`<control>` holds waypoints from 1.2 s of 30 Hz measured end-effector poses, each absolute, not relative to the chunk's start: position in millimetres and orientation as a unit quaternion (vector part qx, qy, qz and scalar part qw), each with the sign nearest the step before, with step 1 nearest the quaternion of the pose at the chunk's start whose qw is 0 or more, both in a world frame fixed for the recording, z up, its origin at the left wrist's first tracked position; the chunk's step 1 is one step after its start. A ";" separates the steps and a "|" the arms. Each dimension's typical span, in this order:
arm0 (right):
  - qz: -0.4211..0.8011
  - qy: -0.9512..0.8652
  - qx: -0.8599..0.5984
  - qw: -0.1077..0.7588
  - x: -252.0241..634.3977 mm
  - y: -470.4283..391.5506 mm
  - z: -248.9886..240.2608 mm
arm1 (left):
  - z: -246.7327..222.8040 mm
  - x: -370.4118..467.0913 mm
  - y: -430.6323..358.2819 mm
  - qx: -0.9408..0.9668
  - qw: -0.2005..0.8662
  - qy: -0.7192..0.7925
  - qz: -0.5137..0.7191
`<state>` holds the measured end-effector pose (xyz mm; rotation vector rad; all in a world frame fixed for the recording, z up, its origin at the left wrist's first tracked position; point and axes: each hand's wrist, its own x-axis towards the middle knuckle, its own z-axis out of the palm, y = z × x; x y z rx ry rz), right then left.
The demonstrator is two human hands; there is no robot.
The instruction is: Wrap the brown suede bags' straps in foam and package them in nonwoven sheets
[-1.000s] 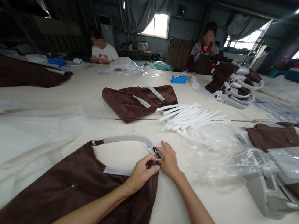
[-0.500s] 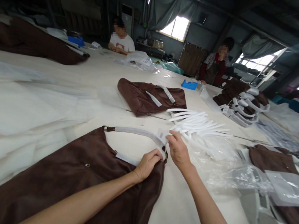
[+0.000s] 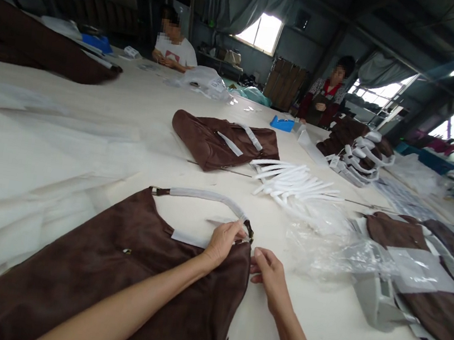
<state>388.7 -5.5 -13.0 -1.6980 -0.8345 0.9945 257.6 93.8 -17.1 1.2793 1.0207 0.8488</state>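
Brown bag [image 3: 70, 266] lies on the table [image 3: 339, 332], near end cut off by the frame; full long axis cannot be told. Right hand [image 3: 273, 278]: fingers loosely curled, just beside the bag's right edge; contact uncertain. Left hand [image 3: 221, 243]: fingers bent in at the far right corner, nearer the metal ring [image 3: 252, 236]; cannot tell what they pinch, if anything. Bag body extends nearward and left from both. Wrapped strap [image 3: 206, 196] arcs beyond. Farther: white tubes [image 3: 288, 180], second brown bag [image 3: 197, 139].
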 end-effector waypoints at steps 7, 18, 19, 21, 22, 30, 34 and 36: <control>0.612 -0.270 -0.556 0.493 380.0 -10.5 -3.6 | -1.8 234.5 111.9 0.580 0.576 0.504 0.278; 0.564 -0.324 -0.491 0.580 346.6 -24.1 26.9 | 45.1 229.0 118.8 0.803 0.300 0.512 0.060; 0.558 -0.326 -0.496 0.580 347.4 -25.5 28.5 | 50.6 227.8 120.9 0.812 0.278 0.511 0.057; 0.547 -0.325 -0.504 0.584 348.1 -27.2 28.8 | 59.2 223.8 124.2 0.815 0.247 0.519 0.066; 0.541 -0.324 -0.507 0.588 347.6 -27.3 27.9 | 62.0 222.1 124.3 0.814 0.241 0.523 0.077; 0.477 -0.375 -0.532 0.590 333.6 -25.7 22.2 | 48.6 233.8 92.5 0.770 0.443 0.412 0.201; 0.434 -0.436 -0.568 0.547 319.7 -34.0 9.0 | 39.6 243.5 92.3 0.712 0.501 0.436 0.229; 0.377 -0.435 -0.592 0.564 307.7 -35.0 -5.5 | 43.1 254.3 90.4 0.722 0.485 0.432 0.238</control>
